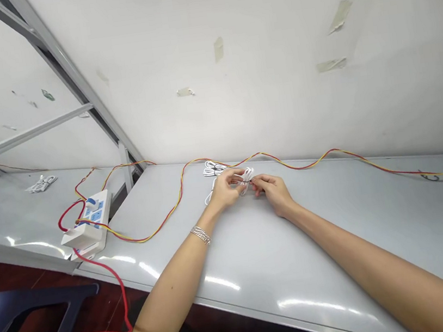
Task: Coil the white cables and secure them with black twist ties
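Observation:
My left hand, with bracelets on its wrist, is closed around a coiled white cable above the grey shelf. To its right, my right hand pinches a thin dark tie at the coil's side. Another white cable bundle, bound with a dark tie, lies behind my left hand near the wall. A loop of white cable shows just left of my left fingers.
A twisted red and yellow wire runs along the shelf's back. At left are a power strip with plugs, a red cord, another white cable bundle and a metal frame. A dark blue stool stands below.

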A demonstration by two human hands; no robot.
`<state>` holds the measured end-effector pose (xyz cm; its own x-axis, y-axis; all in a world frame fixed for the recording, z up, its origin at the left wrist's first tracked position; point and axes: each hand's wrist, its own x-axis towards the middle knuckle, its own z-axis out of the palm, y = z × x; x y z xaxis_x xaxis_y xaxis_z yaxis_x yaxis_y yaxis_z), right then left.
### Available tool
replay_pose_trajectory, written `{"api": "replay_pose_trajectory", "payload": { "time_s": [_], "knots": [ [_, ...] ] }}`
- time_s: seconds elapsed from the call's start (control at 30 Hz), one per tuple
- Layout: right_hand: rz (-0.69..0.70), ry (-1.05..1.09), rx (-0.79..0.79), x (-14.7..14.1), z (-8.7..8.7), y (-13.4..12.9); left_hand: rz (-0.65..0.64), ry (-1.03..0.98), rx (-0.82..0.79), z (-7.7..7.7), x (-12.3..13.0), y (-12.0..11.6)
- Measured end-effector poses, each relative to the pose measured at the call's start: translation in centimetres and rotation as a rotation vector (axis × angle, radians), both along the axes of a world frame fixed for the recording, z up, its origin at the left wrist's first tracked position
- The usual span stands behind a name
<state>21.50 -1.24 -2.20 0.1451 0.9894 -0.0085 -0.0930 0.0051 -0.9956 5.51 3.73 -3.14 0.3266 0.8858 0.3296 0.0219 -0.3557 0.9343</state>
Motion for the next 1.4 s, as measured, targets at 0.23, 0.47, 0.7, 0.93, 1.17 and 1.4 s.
{"api": "replay_pose_trajectory", "payload": {
  "time_s": [0.23, 0.47, 0.7, 0.93, 1.17, 1.4],
  "knots": [
    [0.016, -0.005, 0.004, 0.0, 0.3, -0.2, 0.121, 0.138, 0.108, 0.9, -0.3, -0.5],
    [0.014, -0.005, 0.009, -0.1, 0.0, -0.1, 0.049, -0.02, -0.037, 0.5, 0.0, -0.6],
    [0.008, -0.024, 0.009, -0.1, -0.1, 0.0, 0.005, -0.13, -0.106, 1.7, 0.0, -0.9],
    [-0.004, -0.037, 0.009, -0.1, 0.1, -0.2, 0.036, -0.049, 0.062, 1.5, -0.2, -0.8],
    [-0.011, -0.025, 0.015, -0.1, -0.1, -0.1, -0.029, -0.081, 0.003, 1.0, -0.2, -0.7],
    [-0.01, -0.04, 0.019, -0.1, -0.2, -0.1, -0.081, -0.133, -0.126, 0.8, -0.2, -0.6]
  ]
}}
